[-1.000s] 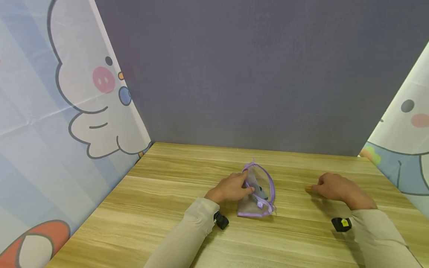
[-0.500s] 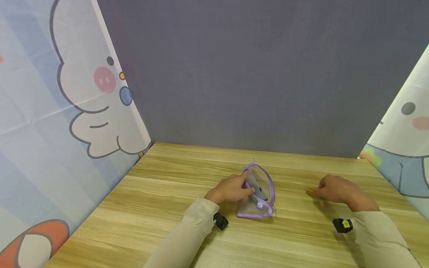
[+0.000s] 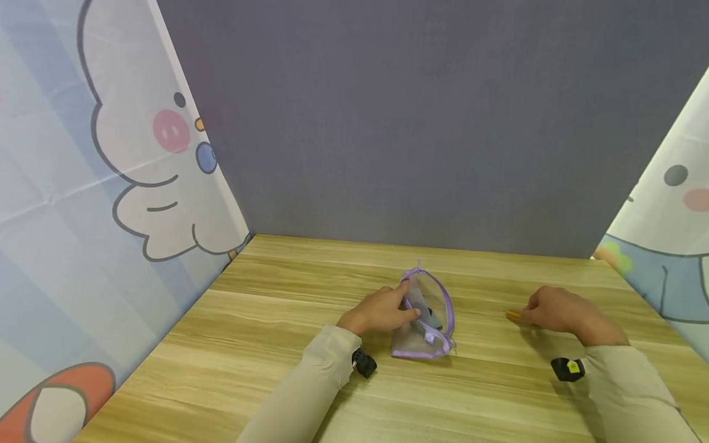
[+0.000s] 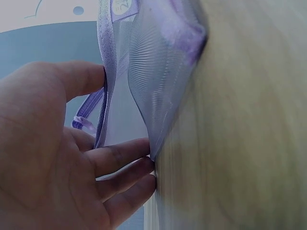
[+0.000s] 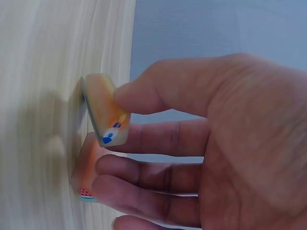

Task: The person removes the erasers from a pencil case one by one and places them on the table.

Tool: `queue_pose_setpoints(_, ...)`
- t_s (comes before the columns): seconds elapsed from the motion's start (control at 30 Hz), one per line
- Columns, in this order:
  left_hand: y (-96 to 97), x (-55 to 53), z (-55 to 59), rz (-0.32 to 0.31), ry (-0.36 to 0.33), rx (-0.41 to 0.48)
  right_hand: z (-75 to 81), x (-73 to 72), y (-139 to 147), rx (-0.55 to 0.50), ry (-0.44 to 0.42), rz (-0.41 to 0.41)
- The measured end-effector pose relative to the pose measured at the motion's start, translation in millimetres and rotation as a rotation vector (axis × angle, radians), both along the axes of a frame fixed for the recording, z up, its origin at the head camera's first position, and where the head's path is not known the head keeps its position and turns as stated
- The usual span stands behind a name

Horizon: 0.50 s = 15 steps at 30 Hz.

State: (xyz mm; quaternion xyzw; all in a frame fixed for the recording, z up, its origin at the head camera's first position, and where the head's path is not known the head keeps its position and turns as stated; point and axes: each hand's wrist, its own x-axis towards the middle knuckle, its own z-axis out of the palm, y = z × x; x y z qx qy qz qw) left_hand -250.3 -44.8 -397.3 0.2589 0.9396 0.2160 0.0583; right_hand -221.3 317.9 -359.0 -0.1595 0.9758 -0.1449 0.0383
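Note:
My left hand (image 3: 381, 309) holds the near-left rim of a grey mesh zip pouch (image 4: 163, 91) edged in purple, and keeps its mouth apart. Through the mesh in the head view, a flat grey-blue thing (image 3: 434, 319) with a dark spot shows inside the pouch. To the right of it, my right hand (image 3: 559, 309) pinches a small orange eraser (image 5: 103, 103) between thumb and index finger, close over the table. A rocket-like picture is printed on this eraser. Behind the lower fingers in the right wrist view is a second, reddish eraser (image 5: 86, 165) with a watermelon print, partly hidden.
The wood-grain table (image 3: 232, 363) spreads out around both hands. A dark grey panel (image 3: 421, 123) rises along its back edge. Cartoon-printed cloths (image 3: 61, 246) hang at left and right. Each wrist carries a small black camera (image 3: 364, 363).
Slightly more of the orange eraser shows beyond the right fingertips, and that hand has shifted a little to the right. The left hand and the pouch stay where they were.

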Motion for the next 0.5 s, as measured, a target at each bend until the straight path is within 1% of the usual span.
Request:
queue_pose_setpoints(0.2, -1.8, 0.2, 1.6, -0.009, -0.001, 0.007, 2.0, -0.4, 0.4, 0.007, -0.018, -0.007)
queue_pose_setpoints(0.5, -1.3, 1.2, 1.5, -0.005, -0.005, -0.002, 2.6, -3.3, 3.2, 0.028, -0.031, 0.007)
